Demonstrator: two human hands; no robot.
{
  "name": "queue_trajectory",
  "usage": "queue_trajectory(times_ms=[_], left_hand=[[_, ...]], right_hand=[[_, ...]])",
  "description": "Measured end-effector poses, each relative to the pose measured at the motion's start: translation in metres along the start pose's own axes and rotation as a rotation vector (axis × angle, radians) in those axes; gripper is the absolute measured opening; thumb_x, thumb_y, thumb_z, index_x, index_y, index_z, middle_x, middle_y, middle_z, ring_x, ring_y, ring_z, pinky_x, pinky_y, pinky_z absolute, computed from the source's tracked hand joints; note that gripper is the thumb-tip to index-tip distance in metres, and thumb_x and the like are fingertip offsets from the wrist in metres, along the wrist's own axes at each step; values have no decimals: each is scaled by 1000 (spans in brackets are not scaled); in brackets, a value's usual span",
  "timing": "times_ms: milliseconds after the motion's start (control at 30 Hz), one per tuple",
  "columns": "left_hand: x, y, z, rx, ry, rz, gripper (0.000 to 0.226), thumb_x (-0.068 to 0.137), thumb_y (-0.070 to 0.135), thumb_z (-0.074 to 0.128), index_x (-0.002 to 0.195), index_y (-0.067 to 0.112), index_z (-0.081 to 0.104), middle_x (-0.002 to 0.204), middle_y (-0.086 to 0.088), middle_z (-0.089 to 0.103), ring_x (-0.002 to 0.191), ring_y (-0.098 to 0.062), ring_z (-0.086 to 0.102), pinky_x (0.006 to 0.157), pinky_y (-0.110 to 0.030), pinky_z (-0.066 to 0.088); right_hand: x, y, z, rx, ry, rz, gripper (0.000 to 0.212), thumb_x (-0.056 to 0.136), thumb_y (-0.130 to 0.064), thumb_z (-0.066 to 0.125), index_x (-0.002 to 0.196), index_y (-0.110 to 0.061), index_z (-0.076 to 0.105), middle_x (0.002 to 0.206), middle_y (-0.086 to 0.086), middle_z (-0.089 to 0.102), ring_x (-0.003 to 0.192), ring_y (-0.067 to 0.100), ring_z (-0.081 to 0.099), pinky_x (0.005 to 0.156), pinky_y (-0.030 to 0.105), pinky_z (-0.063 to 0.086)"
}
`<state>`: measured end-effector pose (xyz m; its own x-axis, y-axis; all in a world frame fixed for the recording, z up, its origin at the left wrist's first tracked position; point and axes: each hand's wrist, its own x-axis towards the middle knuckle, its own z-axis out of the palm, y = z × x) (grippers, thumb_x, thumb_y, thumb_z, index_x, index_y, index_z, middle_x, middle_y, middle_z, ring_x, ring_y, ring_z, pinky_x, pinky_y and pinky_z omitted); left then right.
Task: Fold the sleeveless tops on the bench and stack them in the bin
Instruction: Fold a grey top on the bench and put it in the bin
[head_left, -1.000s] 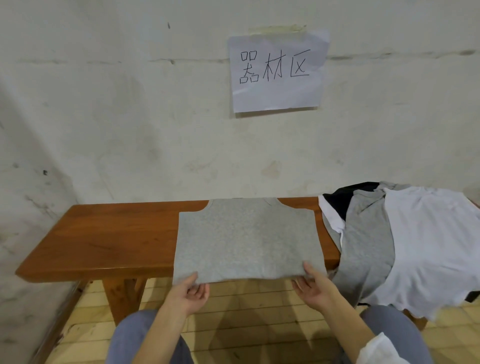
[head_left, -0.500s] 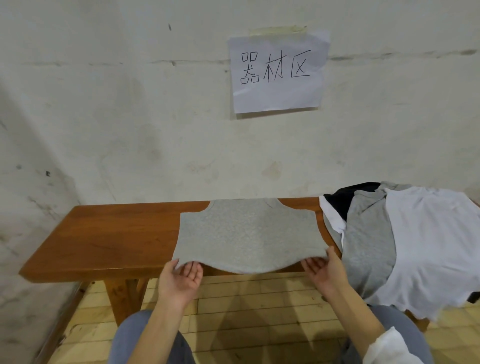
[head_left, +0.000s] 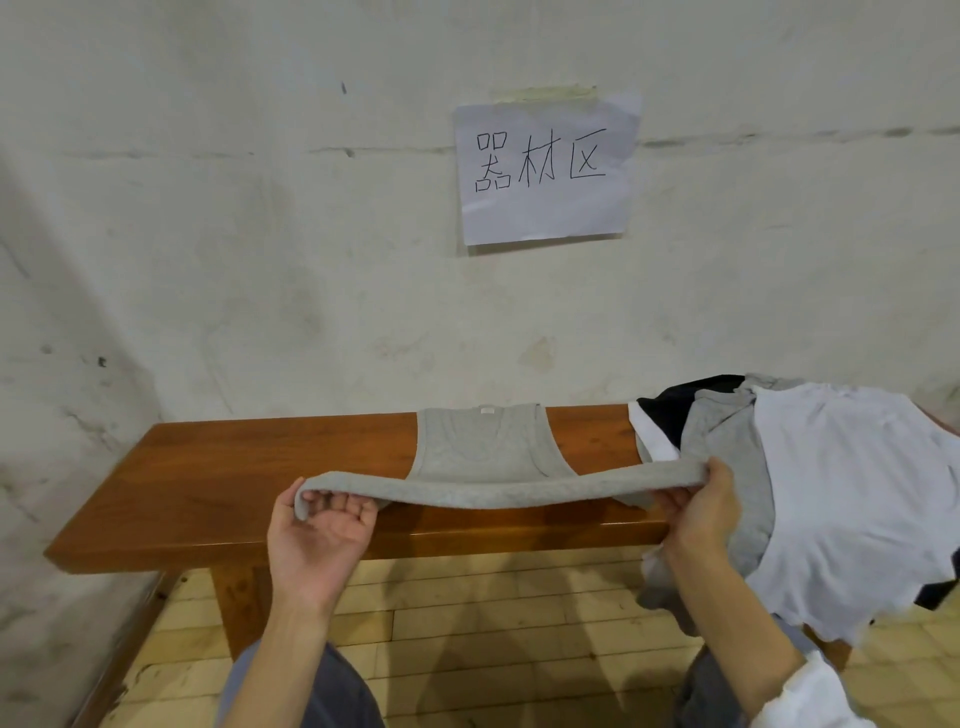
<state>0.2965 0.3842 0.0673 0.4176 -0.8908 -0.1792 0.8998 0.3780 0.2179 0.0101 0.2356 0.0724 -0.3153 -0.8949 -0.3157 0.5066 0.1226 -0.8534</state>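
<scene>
Grey knit sleeveless top (head_left: 483, 454) | hem is rising off wooden worktop (head_left: 234, 467) front edge | left hand (head_left: 319, 530), right hand (head_left: 698, 512) pinching its corners | half-fold starting

1 head-worn wide-angle camera looks forward and down, close to the bench (head_left: 234, 467), perhaps from a seat.

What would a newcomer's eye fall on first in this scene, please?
The grey sleeveless top in mid-fold at the middle of the wooden bench: the left hand and right hand hold its near hem up. Then the handwritten paper sign taped to the wall above, and the heap of white, grey and black garments over the bench's right end.
</scene>
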Motion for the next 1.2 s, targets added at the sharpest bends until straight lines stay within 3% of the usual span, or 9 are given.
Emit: queue_trajectory(times_ms=[133, 433, 633, 800, 867, 933, 1033, 1100, 1200], left_hand=[[-4, 2, -21, -67, -42, -29, 29, 90, 27, 56, 62, 19, 63, 72, 4, 64, 72, -13, 66, 71, -37, 57], [13, 4, -29, -122, -109, -111, 13, 83, 23, 70, 70, 20, 70, 87, 6, 70, 95, -10, 66, 89, -29, 48], [62, 2, 13, 36, 7, 9, 11, 62, 20, 77, 68, 20, 68, 82, 10, 65, 80, -6, 65, 83, -25, 50], [147, 4, 27, 121, 86, 17, 35, 83, 37, 60, 109, 14, 65, 109, -3, 69, 103, -19, 66, 93, -36, 49], [172, -2, 20, 364, 102, 38, 54, 88, 47, 51, 128, 11, 53, 125, -10, 61, 119, -27, 57, 104, -43, 41], [188, -20, 2, 944, 120, 83, 49, 96, 46, 44, 134, 16, 48, 133, -5, 55, 127, -24, 49, 108, -39, 36], [197, -48, -44, 1890, -57, 186, 55, 97, 54, 35, 141, 20, 43, 148, -1, 39, 139, -18, 32, 113, -33, 21], [201, -56, -71, 2414, -264, 164, 89, 82, 78, 0, 149, 26, 25, 159, 2, 15, 147, -15, 8, 117, -37, 1], [202, -59, -82, 2689, -267, 139, 98, 69, 79, -16, 152, 30, 3, 160, 3, -6, 146, -15, -11, 116, -40, -12]], right_hand=[[-3, -5, -1, 0, 23, -49, 26, 98, -32, 42, 115, -15, 50, 96, 4, 58, 86, 13, 60, 66, 24, 50], [4, -1, 3, -48, 19, -51, 23, 99, -32, 42, 115, -16, 50, 88, -1, 58, 82, 10, 60, 66, 23, 50], [42, -2, 43, -59, -11, 8, 31, 99, -32, 42, 125, -16, 47, 93, 2, 61, 86, 16, 62, 72, 28, 53], [94, 13, 106, -43, -169, 36, 45, 102, -43, 31, 105, -7, 58, 93, 9, 66, 84, 20, 66, 76, 32, 54], [105, 32, 121, -146, -303, 56, 62, 100, -52, 22, 124, -5, 54, 121, 11, 60, 113, 22, 58, 100, 35, 45], [111, 66, 124, -425, -388, 47, 60, 100, -49, 23, 142, -9, 39, 144, 4, 42, 133, 20, 39, 114, 37, 28], [110, 121, 103, -1147, -542, -181, 64, 100, -51, 25, 149, -11, 24, 156, 8, 23, 143, 23, 22, 117, 36, 14], [107, 144, 88, -1616, -611, -436, 84, 88, -69, 6, 152, -14, 11, 160, 8, 8, 147, 23, 5, 118, 36, 0], [109, 151, 83, -1793, -608, -566, 100, 70, -73, -14, 153, -19, 0, 160, 6, -2, 147, 23, -4, 117, 38, -7]])
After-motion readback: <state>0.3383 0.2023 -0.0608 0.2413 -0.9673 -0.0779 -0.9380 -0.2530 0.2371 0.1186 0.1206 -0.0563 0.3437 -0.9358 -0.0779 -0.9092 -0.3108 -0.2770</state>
